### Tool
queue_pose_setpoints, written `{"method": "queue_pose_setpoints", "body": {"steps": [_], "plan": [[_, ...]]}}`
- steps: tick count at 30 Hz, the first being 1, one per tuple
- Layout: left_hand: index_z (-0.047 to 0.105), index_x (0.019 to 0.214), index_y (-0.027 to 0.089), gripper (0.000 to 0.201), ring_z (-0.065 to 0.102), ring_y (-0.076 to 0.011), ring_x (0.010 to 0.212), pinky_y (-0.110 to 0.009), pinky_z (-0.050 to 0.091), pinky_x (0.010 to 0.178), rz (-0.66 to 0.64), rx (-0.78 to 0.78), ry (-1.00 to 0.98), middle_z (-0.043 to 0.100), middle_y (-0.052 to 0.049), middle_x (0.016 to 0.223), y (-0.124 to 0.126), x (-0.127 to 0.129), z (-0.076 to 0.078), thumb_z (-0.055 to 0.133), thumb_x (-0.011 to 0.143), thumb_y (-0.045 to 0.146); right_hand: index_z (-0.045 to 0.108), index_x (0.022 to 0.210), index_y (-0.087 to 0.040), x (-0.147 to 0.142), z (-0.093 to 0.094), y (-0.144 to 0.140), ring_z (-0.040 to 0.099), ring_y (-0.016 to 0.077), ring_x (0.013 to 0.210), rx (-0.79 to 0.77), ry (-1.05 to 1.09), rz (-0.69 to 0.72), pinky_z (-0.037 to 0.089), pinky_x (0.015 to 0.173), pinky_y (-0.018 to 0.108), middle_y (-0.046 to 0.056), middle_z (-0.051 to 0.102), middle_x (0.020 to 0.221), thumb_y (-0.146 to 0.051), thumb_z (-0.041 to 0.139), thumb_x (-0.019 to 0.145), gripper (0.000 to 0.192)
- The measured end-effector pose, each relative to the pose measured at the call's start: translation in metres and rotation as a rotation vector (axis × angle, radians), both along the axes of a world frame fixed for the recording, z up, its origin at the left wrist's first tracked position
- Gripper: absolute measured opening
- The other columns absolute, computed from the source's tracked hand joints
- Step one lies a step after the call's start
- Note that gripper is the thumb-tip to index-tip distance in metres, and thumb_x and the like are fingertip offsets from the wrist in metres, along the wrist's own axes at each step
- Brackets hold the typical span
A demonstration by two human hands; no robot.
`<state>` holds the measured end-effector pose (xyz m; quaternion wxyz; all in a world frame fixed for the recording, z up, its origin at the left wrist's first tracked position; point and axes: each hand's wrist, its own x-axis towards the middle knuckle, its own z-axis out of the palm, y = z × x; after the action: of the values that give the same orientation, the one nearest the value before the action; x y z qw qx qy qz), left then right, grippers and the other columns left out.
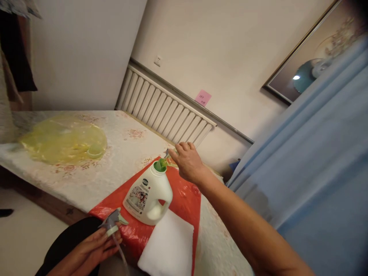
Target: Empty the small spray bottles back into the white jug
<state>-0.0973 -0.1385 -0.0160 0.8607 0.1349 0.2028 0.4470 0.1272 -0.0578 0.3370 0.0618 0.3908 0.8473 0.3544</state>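
Observation:
My left hand point(97, 245) grips a trigger spray head point(112, 226), grey with pale green parts, and its thin clear dip tube hangs down. A white detergent jug point(149, 195) stands uncapped on a red plastic sheet point(184, 188), with a picture label on its front and a handle on the right. At the jug's mouth, my right hand point(186, 161) has its fingers closed round a see-through, yellowish-green container point(170, 161). The hand hides most of this container. Its green end is at the jug's opening; I cannot tell whether liquid is flowing.
A folded white cloth point(169, 245) lies on the sheet before the jug. On the flowered tablecloth point(120, 161) at the left is a yellow plastic bag point(66, 138) with a round pale green cap-like piece point(96, 150). A radiator point(163, 105) stands behind; a blue curtain point(310, 153) hangs at right.

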Motion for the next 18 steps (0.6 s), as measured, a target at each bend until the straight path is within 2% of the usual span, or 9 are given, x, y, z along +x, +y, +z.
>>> {"method": "queue_pose_setpoints", "body": {"steps": [10, 18], "plan": [[0.075, 0.097, 0.019, 0.018, 0.068, -0.0301, 0.106, -0.049, 0.048, 0.1, 0.013, -0.017, 0.012, 0.076, -0.011, 0.109, 0.0001, 0.0015, 0.0007, 0.066, 0.083, 0.014, 0.047, 0.129, -0.018, -0.0014, 0.0003, -0.0004, 0.04, 0.0311, 0.117, 0.027, -0.048, 0.016, 0.02, 0.107, 0.055, 0.014, 0.052, 0.124, -0.012, 0.058, 0.078, 0.053], [0.075, 0.1, 0.019, 0.019, 0.068, -0.0301, 0.107, -0.049, 0.048, 0.1, 0.004, -0.015, -0.002, 0.076, -0.012, 0.108, 0.0014, 0.0004, -0.0009, 0.066, 0.084, 0.014, 0.048, 0.127, -0.017, -0.0025, -0.0008, 0.0011, 0.041, 0.0312, 0.117, 0.036, -0.059, 0.045, 0.022, 0.107, 0.058, 0.015, 0.052, 0.124, -0.012, 0.054, 0.081, 0.046]]}}
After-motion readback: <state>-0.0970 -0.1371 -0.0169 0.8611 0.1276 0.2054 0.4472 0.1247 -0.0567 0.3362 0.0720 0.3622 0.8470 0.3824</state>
